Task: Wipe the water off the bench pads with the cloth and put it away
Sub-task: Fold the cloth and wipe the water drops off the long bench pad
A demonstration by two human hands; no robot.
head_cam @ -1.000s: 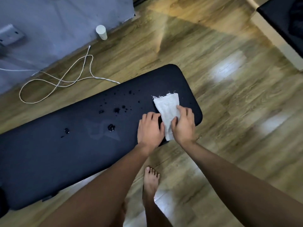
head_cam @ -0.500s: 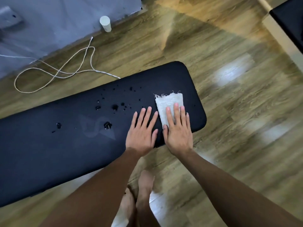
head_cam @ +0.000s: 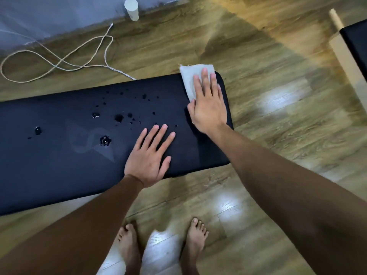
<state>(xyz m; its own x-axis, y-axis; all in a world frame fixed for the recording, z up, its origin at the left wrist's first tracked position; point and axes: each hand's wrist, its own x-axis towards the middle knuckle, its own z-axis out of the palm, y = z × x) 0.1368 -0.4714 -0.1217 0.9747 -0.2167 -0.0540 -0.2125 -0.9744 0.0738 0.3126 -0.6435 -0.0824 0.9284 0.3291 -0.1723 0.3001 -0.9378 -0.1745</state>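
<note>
A long black bench pad point(head_cam: 59, 159) lies across the floor from the left edge to the middle. Several water drops point(head_cam: 119, 117) dot its top, with a larger one point(head_cam: 105, 140) near a faint logo. A white cloth point(head_cam: 190, 80) lies at the pad's far right corner, its top edge overhanging the pad. My right hand point(head_cam: 207, 105) presses flat on the cloth, fingers spread. My left hand point(head_cam: 150, 155) rests flat on the bare pad near its front edge, holding nothing.
A white cord point(head_cam: 59, 62) loops on the wooden floor behind the pad. A white cylinder point(head_cam: 131, 9) stands by the grey wall. Another black pad on a pale frame point(head_cam: 355, 48) sits at the far right. My bare feet point(head_cam: 162, 247) stand in front.
My right hand has pushed the cloth away from me to the pad's far right corner. My left hand stayed flat on the pad, and the two hands are farther apart now.
</note>
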